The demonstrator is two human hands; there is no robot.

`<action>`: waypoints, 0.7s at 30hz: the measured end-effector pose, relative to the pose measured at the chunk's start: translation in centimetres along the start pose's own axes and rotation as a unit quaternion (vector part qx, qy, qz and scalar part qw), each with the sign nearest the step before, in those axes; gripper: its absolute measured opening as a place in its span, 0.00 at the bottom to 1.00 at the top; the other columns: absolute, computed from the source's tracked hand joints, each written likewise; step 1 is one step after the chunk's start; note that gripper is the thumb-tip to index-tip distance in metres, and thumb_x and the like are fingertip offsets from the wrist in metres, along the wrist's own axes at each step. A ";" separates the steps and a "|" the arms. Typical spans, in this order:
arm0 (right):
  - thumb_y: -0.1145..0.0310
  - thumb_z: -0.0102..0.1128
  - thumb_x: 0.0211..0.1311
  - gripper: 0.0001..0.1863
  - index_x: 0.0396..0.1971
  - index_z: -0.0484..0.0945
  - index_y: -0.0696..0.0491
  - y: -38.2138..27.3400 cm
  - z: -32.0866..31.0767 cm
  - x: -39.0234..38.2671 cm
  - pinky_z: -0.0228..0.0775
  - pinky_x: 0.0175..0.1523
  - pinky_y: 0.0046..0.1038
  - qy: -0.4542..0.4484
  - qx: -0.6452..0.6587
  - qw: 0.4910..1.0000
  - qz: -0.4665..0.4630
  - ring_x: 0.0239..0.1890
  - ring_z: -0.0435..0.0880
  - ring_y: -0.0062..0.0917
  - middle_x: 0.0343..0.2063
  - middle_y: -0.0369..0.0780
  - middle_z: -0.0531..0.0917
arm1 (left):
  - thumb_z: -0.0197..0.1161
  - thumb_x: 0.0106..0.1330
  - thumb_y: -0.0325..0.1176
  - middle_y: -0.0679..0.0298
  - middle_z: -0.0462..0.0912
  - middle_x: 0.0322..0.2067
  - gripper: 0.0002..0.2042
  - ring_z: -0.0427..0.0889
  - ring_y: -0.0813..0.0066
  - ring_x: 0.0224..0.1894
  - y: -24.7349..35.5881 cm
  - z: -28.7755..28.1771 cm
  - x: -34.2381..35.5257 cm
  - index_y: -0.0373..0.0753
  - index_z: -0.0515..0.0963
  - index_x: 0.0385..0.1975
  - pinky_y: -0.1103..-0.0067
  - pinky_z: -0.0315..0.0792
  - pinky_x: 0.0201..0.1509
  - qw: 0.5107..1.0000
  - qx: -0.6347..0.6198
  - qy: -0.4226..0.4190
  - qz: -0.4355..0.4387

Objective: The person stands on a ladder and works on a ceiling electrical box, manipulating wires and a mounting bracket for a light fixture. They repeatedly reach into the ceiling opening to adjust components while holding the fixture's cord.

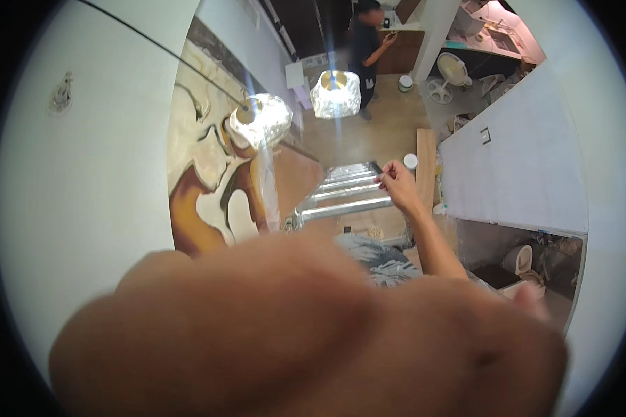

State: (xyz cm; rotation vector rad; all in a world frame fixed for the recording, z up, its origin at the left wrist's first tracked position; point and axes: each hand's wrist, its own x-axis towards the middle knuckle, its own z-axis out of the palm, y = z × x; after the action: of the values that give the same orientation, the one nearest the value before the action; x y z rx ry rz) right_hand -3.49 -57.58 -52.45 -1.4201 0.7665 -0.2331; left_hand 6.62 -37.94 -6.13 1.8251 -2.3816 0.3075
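A large blurred hand, which I take as my left hand (278, 333), fills the bottom of the head view very close up; its fingers are smeared and what it touches is hidden. My right hand (395, 182) reaches out past it, fingers pinched together near a small dark strip (377, 167) that I cannot make out. Under that hand are the silvery rungs of a ladder (348, 206). Two lit pendant lamps with crumpled, shiny shades hang ahead: a nearer lamp (263, 124) on the left and a farther lamp (336, 97) beside it. Patterned grey cloth (375, 258) shows below.
A person in dark clothes (366, 52) stands on the floor far below, holding a small object. A swirled brown-and-cream wall panel (212, 187) runs along the left. Toward the right are a white fan (453, 71), a bucket (405, 83), a long board (426, 163) and a toilet (520, 260).
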 end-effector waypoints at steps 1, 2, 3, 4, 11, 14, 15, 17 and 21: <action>0.80 0.54 0.66 0.03 0.35 0.71 0.56 -0.9 0.0 0.0 0.75 0.36 0.24 0.007 0.017 1.000 0.002 0.31 0.83 0.21 0.29 0.41 0.85 | 0.75 0.55 0.32 0.66 0.81 0.31 0.11 0.74 0.77 0.24 -0.4 0.2 0.3 0.42 0.87 0.38 0.79 0.65 0.24 1.000 0.017 -0.003 0.018; 0.79 0.54 0.66 0.03 0.35 0.71 0.56 -0.6 0.1 -0.4 0.75 0.36 0.25 0.014 0.012 1.000 0.007 0.31 0.83 0.21 0.28 0.41 0.85 | 0.75 0.55 0.32 0.67 0.80 0.31 0.11 0.74 0.77 0.24 -0.5 0.4 0.4 0.42 0.87 0.38 0.79 0.66 0.24 0.999 0.024 -0.007 0.025; 0.79 0.54 0.66 0.03 0.35 0.71 0.56 -0.9 0.3 -0.3 0.75 0.36 0.25 0.015 0.008 1.000 0.000 0.31 0.83 0.21 0.28 0.41 0.84 | 0.74 0.55 0.32 0.67 0.80 0.30 0.10 0.74 0.78 0.23 -0.2 0.2 0.3 0.42 0.86 0.37 0.79 0.66 0.24 0.999 0.034 -0.009 0.025; 0.79 0.54 0.66 0.03 0.34 0.71 0.56 -1.6 1.1 0.0 0.75 0.36 0.25 -0.013 -0.004 1.000 -0.013 0.31 0.83 0.22 0.28 0.41 0.84 | 0.74 0.56 0.32 0.67 0.80 0.29 0.09 0.74 0.78 0.23 0.7 -0.5 -0.5 0.42 0.86 0.37 0.79 0.66 0.23 0.999 0.051 -0.012 0.000; 0.75 0.56 0.67 0.03 0.38 0.72 0.54 4.0 0.2 0.8 0.69 0.29 0.23 -0.036 -0.013 0.997 -0.065 0.24 0.75 0.17 0.23 0.34 0.78 | 0.70 0.59 0.32 0.69 0.78 0.24 0.04 0.75 0.80 0.21 2.6 -3.6 -4.3 0.44 0.86 0.33 0.79 0.66 0.21 0.997 0.055 0.004 -0.057; 0.78 0.53 0.69 0.07 0.43 0.71 0.53 -2.0 0.1 2.1 0.67 0.27 0.20 -0.038 -0.037 0.997 -0.056 0.22 0.74 0.14 0.26 0.35 0.82 | 0.68 0.60 0.30 0.69 0.80 0.24 0.05 0.78 0.79 0.22 0.6 -4.1 -8.0 0.42 0.86 0.35 0.79 0.69 0.24 0.991 0.058 0.007 -0.120; 0.78 0.53 0.69 0.07 0.44 0.71 0.53 -4.8 0.5 3.1 0.66 0.27 0.20 -0.036 -0.048 0.994 -0.096 0.22 0.73 0.14 0.27 0.36 0.82 | 0.66 0.60 0.28 0.69 0.81 0.25 0.07 0.79 0.77 0.24 -0.1 -4.7 -9.0 0.41 0.86 0.37 0.79 0.71 0.26 0.980 0.074 0.029 -0.185; 0.77 0.53 0.71 0.08 0.47 0.71 0.54 -12.7 1.3 4.3 0.65 0.27 0.19 -0.054 -0.055 0.980 -0.186 0.21 0.73 0.13 0.27 0.36 0.83 | 0.66 0.63 0.27 0.69 0.84 0.26 0.08 0.80 0.76 0.24 -1.2 -5.8 -10.8 0.40 0.87 0.40 0.80 0.72 0.28 0.923 0.077 0.146 -0.347; 0.77 0.52 0.74 0.10 0.52 0.74 0.56 -29.3 3.8 2.0 0.72 0.32 0.23 -0.058 -0.098 0.908 -0.403 0.28 0.81 0.18 0.28 0.40 0.83 | 0.69 0.68 0.29 0.68 0.87 0.28 0.08 0.74 0.84 0.22 -7.7 -9.2 -13.4 0.39 0.88 0.44 0.84 0.69 0.27 0.801 0.098 0.406 -0.430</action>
State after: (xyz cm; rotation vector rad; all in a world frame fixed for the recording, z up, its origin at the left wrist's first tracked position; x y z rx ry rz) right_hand 8.82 -60.83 -25.74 -1.8724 0.0612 -0.7161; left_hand 17.39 -25.08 0.53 2.0335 -0.8686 0.9734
